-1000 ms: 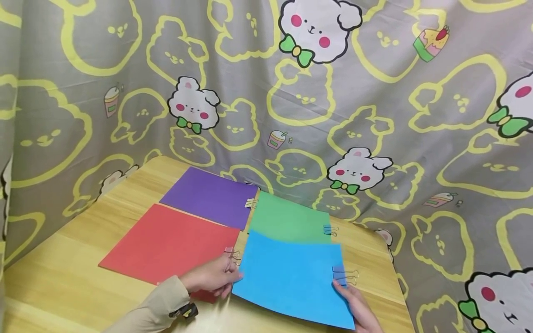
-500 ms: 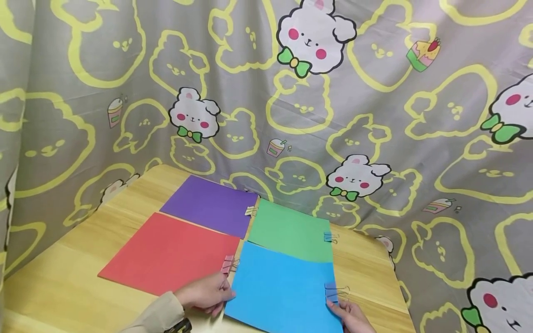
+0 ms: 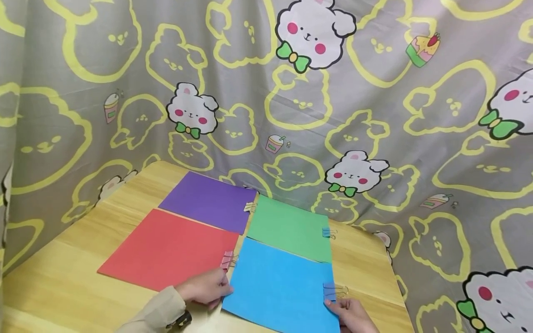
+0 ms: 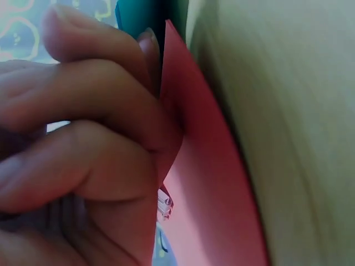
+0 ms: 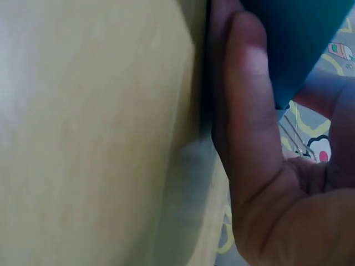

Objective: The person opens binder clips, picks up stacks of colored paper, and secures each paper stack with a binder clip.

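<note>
A blue sheet of paper (image 3: pixel 283 282), perhaps a clipped stack, lies in front at the right, with a blue binder clip (image 3: pixel 330 292) on its right edge. My left hand (image 3: pixel 205 287) pinches its left edge, the knuckles over the corner of the red paper (image 3: pixel 170 249). On the opposite side my right hand (image 3: pixel 353 315) holds the right edge just below the clip. In the right wrist view, fingers (image 5: pixel 252 105) lie under the dark blue sheet (image 5: pixel 299 39). The left wrist view has curled fingers (image 4: pixel 105 105) against the red paper (image 4: pixel 205 166).
Purple paper (image 3: pixel 210 201) with a pale clip (image 3: pixel 250 206) lies back left. Green paper (image 3: pixel 287 226) with a blue clip (image 3: pixel 327 232) is behind the blue sheet. The red paper carries a pink clip (image 3: pixel 226 260). A patterned curtain (image 3: pixel 233 83) encloses the wooden table (image 3: pixel 54 273).
The blue sheet has come down from a raised, bent position over the green paper's front edge to lie nearly flat in front of it. Both hands moved down and slightly left with it.
</note>
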The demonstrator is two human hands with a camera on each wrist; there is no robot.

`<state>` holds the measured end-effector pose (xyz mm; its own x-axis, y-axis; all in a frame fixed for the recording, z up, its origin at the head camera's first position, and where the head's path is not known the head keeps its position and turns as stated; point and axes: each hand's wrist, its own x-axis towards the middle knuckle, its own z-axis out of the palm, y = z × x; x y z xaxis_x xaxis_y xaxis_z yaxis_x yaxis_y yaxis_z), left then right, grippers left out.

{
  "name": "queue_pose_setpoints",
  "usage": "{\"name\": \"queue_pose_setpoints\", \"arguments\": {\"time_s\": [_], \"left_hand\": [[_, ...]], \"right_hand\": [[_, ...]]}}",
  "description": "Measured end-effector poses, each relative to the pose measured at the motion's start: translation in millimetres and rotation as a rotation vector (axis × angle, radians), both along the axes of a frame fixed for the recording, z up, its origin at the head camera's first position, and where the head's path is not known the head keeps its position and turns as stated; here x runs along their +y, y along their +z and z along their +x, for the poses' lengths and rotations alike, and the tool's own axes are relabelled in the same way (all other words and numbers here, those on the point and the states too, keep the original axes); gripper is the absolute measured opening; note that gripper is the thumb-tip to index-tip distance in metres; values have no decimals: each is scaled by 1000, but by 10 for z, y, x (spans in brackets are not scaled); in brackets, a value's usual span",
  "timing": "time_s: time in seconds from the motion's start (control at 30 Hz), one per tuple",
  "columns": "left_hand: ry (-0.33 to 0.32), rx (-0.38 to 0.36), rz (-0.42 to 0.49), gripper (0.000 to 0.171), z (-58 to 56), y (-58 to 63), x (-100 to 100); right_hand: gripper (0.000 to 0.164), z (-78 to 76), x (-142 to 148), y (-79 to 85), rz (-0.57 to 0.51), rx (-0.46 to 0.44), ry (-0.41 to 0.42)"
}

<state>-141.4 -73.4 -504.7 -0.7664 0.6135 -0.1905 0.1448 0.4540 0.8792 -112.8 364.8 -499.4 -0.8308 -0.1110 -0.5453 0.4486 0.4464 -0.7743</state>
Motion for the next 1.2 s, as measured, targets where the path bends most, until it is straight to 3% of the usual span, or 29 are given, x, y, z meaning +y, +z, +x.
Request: {"name": "queue_pose_setpoints", "arguments": {"time_s": [0.33,0.8,1.2], "left_hand": [[-7,48,-48,53,-13,40,1],[-7,50,-55,50,18,116,13],[9,70,-75,51,25,67,10]], "right_hand": [[41,-12,-17,22,114,20,9],[37,74,-54,91,131,46,-7],[38,97,-24,75,157,55,11]]}}
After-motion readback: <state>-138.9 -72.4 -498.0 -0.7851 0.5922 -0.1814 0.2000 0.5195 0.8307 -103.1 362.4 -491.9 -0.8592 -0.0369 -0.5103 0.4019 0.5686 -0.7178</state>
